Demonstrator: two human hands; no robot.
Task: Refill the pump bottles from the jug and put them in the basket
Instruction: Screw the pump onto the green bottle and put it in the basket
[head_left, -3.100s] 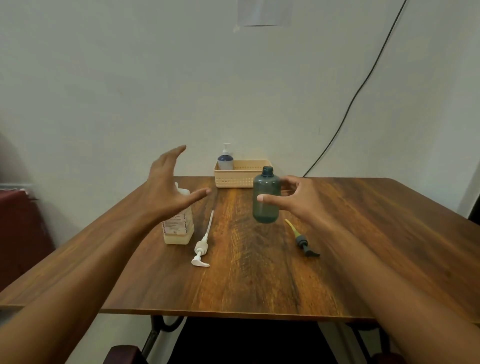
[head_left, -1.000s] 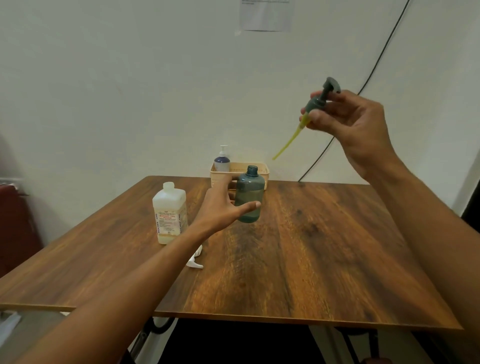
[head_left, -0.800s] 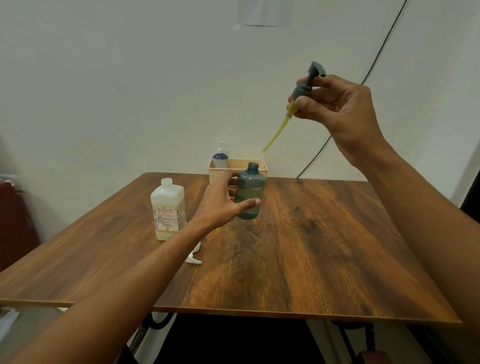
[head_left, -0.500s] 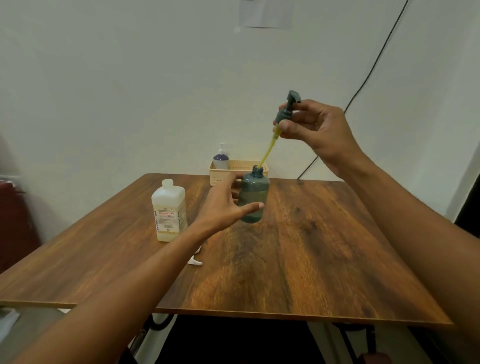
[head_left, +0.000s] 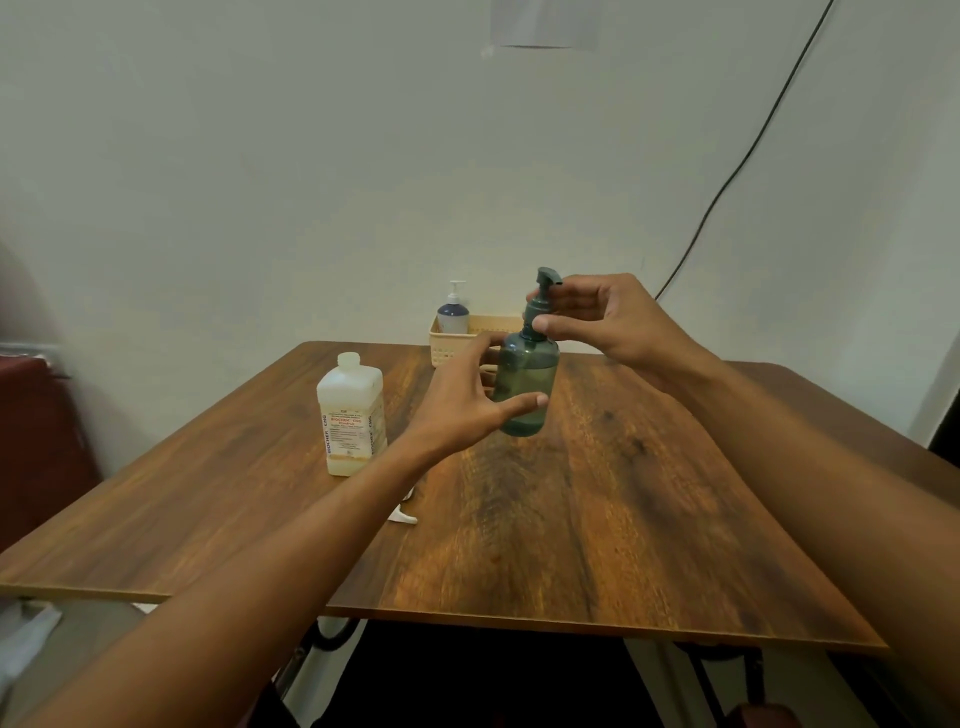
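Observation:
A translucent green bottle (head_left: 525, 385) stands upright on the wooden table (head_left: 597, 499), gripped around its body by my left hand (head_left: 467, 402). Its green pump head (head_left: 540, 301) now sits in the bottle's neck, pinched by the fingers of my right hand (head_left: 597, 319). The white jug (head_left: 352, 415), uncapped, stands left of the bottle. A beige basket (head_left: 457, 338) at the table's far edge holds a blue pump bottle (head_left: 453, 312). A loose white pump (head_left: 402, 514) lies on the table, mostly hidden under my left forearm.
A black cable (head_left: 727, 171) runs down the wall behind the table's right side. A dark red piece of furniture (head_left: 36, 431) stands left of the table. A paper sheet (head_left: 543, 23) hangs on the wall above.
My right hand has brought the green pump down from high above and slid its yellow tube into the bottle. My left hand has kept hold of the bottle's body.

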